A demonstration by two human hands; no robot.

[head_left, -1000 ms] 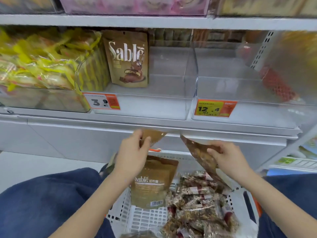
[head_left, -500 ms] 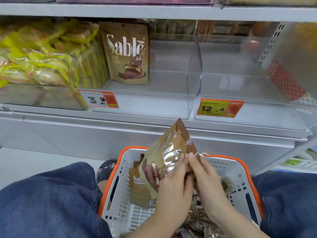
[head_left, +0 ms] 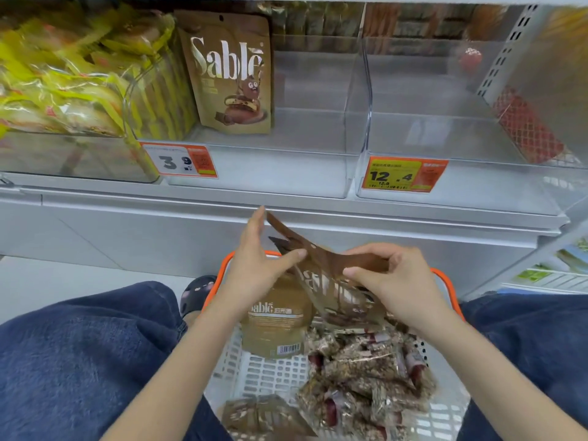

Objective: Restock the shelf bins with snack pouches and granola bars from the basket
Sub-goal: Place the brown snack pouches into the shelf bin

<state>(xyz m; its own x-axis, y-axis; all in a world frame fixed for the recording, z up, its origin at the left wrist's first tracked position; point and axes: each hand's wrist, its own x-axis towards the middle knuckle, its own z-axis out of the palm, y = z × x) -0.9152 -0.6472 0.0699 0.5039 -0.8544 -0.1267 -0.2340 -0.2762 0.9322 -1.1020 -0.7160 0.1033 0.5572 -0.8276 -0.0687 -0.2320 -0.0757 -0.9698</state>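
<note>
Both hands hold brown Sablé pouches (head_left: 331, 281) together above the white basket (head_left: 270, 374) with its orange rim. My left hand (head_left: 257, 265) grips their upper left edge between thumb and fingers. My right hand (head_left: 391, 281) pinches the right side. Another Sablé pouch (head_left: 276, 326) leans in the basket under my left hand. Several granola bars (head_left: 366, 370) are heaped in the basket's right half. One Sablé pouch (head_left: 230, 74) stands upright at the left of the clear middle bin (head_left: 267, 176).
The left bin holds yellow snack packs (head_left: 63, 78). A clear right bin (head_left: 461, 186) with a 12.4 price tag (head_left: 402, 175) holds nothing at the front; a red mesh item (head_left: 528, 128) lies beyond its right wall. My knees in blue jeans flank the basket. A flat brown pack (head_left: 264, 415) lies at the basket's near edge.
My hands came together from separate pouches, then lifted the gathered pouches higher above the basket and spread to their left and right sides. The camera moved closer to the shelf.
</note>
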